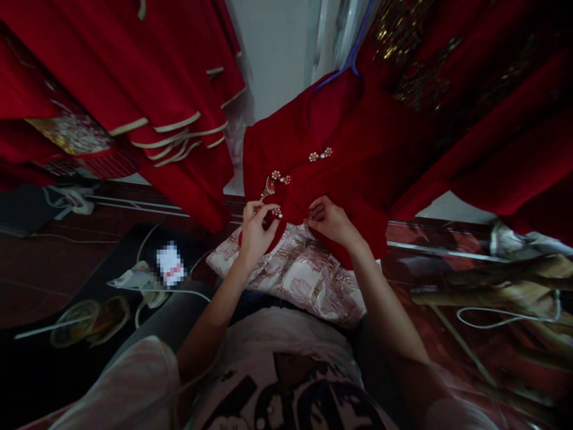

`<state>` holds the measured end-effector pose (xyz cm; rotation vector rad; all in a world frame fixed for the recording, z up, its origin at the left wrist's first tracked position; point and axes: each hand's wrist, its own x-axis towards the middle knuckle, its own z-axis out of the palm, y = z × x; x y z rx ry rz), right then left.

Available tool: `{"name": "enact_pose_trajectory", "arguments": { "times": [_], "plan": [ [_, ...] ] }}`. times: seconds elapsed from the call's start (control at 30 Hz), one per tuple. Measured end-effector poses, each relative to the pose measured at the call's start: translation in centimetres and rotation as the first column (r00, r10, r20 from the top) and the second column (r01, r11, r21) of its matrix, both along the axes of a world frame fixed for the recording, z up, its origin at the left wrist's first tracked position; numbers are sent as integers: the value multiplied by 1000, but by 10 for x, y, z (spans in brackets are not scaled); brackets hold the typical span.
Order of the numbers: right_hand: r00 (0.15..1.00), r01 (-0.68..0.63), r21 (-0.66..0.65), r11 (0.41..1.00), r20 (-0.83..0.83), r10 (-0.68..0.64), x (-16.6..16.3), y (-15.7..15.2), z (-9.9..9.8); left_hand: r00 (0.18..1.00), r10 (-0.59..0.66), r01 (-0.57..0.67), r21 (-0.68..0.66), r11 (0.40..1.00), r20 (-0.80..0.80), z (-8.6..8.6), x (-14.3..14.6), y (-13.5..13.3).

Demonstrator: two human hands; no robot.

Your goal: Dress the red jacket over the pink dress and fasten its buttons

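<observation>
A red velvet garment [349,137] hangs in front of me on a blue hanger [353,57]. Pearl and gold clasps run down its front: one pair [320,154] higher up, another [275,181] lower left. My left hand [256,230] pinches a small pearl clasp [277,212] at the garment's lower edge. My right hand [330,222] is closed on the red fabric just to the right of it. Beneath both hands a pale pink and gold embroidered cloth [304,272] lies on my lap.
More red garments with gold trim [134,89] hang at left, and darker embroidered ones [470,77] at right. A plastic cup with a straw [85,322], white cables and a small plug [134,279] lie on the dark floor at left. A white cord [505,319] trails at right.
</observation>
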<state>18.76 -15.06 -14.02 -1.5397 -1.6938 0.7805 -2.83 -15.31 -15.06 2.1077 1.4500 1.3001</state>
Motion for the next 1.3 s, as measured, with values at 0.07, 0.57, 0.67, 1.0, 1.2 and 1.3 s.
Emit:
{"name": "enact_pose_trajectory", "arguments": {
  "times": [0.07,0.57,0.67,1.0,1.2,1.3],
  "plan": [
    [998,16,-20,1000,-63,-17,0,-1,3,1000,-17,17,16,1000,17,4,2,-1],
    [980,64,55,996,-190,-52,-22,-26,47,981,-97,99,-5,995,170,2,11,-3],
    [965,-18,37,999,-260,27,-33,-21,33,976,-113,130,-84,988,184,3,12,-2],
    [987,-51,92,994,-148,65,-39,-12,4,949,-101,177,-239,955,299,-10,13,0],
    [974,-57,79,995,-213,73,-42,-14,8,903,-99,238,-296,925,418,-16,16,-1],
    [989,-31,119,992,-140,48,-45,-12,2,942,-93,177,-243,954,322,-16,17,0]
  ]
}}
